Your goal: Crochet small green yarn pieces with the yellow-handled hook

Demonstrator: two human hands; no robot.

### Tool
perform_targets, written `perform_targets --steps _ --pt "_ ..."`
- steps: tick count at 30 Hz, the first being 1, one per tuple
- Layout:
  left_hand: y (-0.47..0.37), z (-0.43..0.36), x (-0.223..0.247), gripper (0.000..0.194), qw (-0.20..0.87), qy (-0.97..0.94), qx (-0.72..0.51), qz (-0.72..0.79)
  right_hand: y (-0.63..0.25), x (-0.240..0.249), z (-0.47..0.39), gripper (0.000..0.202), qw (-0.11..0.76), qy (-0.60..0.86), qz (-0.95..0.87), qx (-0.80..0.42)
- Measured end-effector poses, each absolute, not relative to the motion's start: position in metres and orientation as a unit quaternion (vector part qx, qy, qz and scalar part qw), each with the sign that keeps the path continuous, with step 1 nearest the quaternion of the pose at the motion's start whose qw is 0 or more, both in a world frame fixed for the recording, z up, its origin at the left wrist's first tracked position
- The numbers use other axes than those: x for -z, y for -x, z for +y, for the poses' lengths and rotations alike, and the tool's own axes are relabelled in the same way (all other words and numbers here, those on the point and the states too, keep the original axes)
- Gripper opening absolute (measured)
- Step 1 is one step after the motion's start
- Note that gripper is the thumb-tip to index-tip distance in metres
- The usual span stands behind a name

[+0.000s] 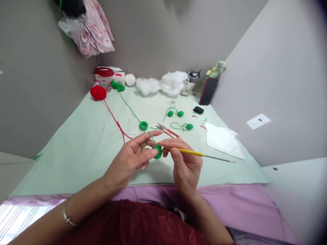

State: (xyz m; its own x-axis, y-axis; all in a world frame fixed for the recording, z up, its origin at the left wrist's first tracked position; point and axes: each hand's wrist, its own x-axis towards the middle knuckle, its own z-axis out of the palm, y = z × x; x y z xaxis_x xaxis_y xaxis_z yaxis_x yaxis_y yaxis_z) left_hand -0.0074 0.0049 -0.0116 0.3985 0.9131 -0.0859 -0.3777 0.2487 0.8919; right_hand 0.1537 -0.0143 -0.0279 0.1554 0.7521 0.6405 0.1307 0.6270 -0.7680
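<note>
Between thumb and fingers, my left hand [135, 153] pinches a small green crochet piece [158, 153]. A strand of green yarn [152, 137] runs over its raised index finger. My right hand [186, 163] grips a crochet hook [191, 151] with a yellow handle, its near tip at the top of the piece and its bare metal end pointing right. Just beyond my hands lie orange-handled thread snips [168, 131] and a green ring-shaped coil [143, 125], from which yarn runs back to a green yarn bundle [118, 86].
Small green crochet balls [189, 126] with yarn tails lie ahead. White stuffing [173, 83], a red yarn ball [98, 92], a white yarn ball [130, 80], a pen cup [188, 85] and a phone [208, 91] line the back. White paper [223, 140] lies right.
</note>
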Motion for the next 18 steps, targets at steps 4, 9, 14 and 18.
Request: perform_targets --steps 4,9,14,18 --pt "0.004 0.003 0.013 0.043 0.719 -0.402 -0.464 0.325 -0.153 0.036 -0.02 0.027 0.625 0.39 -0.671 -0.087" --pt "0.009 0.01 0.008 0.034 0.808 -0.317 -0.407 0.284 -0.159 0.034 -0.017 0.03 0.645 0.364 -0.668 -0.068" --pt "0.011 0.011 0.01 0.039 0.762 -0.367 -0.448 0.292 -0.159 0.027 -0.012 0.019 0.682 0.361 -0.561 -0.298" --pt "0.012 0.007 0.015 0.038 0.688 -0.468 -0.447 0.329 -0.157 0.031 -0.013 0.016 0.666 0.376 -0.55 -0.336"
